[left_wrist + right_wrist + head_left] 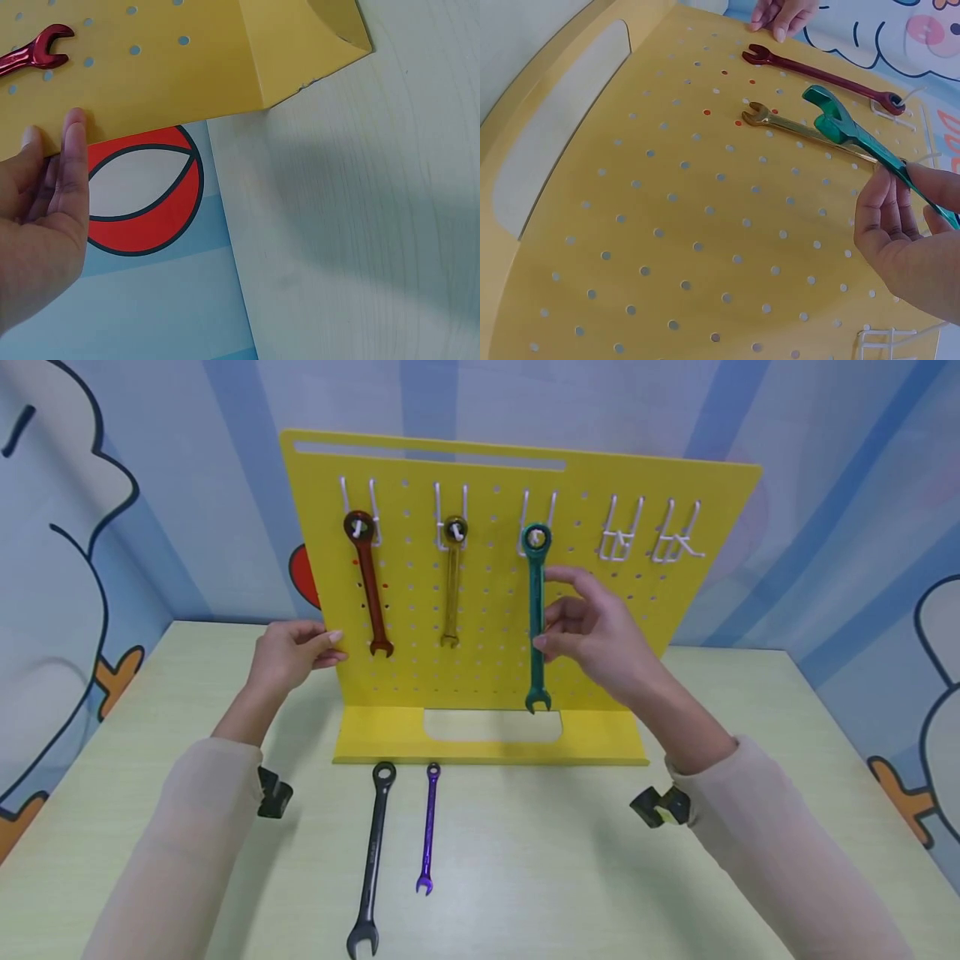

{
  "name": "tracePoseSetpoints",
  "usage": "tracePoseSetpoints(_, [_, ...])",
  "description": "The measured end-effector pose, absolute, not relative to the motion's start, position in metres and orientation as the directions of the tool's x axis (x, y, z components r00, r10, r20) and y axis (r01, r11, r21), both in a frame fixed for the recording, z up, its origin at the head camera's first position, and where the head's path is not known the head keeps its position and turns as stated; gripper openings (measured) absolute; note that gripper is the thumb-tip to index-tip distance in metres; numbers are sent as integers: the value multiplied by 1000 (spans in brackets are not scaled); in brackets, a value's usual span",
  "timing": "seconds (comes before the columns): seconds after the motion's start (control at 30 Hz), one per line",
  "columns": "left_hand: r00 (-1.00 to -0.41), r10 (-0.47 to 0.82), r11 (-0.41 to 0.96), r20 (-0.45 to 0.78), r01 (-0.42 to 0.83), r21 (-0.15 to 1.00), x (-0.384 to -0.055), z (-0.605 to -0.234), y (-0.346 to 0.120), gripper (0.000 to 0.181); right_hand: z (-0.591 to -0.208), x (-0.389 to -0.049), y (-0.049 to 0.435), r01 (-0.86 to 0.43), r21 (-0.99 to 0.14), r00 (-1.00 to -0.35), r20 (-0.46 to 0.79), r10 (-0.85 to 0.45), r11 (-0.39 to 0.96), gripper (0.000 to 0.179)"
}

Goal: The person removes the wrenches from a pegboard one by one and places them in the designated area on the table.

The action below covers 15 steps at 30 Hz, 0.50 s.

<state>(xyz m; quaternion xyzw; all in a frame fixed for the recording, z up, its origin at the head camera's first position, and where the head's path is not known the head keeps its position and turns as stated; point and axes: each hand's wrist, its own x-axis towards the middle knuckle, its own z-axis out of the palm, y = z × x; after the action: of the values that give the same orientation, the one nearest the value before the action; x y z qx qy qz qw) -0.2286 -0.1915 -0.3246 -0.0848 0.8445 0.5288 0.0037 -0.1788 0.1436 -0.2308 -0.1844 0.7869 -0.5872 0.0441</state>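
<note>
head view: i see the right hand (597,625) pinching a green combination wrench (536,597), the left hand (287,652) gripping the yellow pegboard (501,578), probably to steady it.

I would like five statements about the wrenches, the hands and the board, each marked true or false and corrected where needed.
1. The left hand touches the left edge of the yellow board. True.
2. The green wrench is in the grip of the right hand. True.
3. All wrenches hang on the board. False: the black wrench and the purple wrench lie on the table.
4. The gold wrench hangs between the red wrench and the green wrench. True.
5. The purple wrench is longer than the black wrench. False: it is shorter.
</note>
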Motion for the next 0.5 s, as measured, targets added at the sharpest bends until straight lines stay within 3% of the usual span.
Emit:
tracePoseSetpoints(0.1, [-987,-150,411,-57,-115,904,-265,-373,-214,47,-230,-177,143,-247,-937,-925,152,-348,247,60])
tracePoseSetpoints(0.2, [-990,-131,357,-55,-99,929,-279,-390,-225,48,-229,-174,142,-255,-935,-921,158,-356,245,60])
tracePoseSetpoints(0.33, [-989,-106,323,-103,-133,937,-258,-359,-214,39,-230,-173,141,-262,-934,-916,161,-367,243,60])
tracePoseSetpoints(0.5, [-988,-125,383,-88,-130,914,-237,-335,-199,36,-234,-172,139,-256,-933,-916,150,-373,254,59])
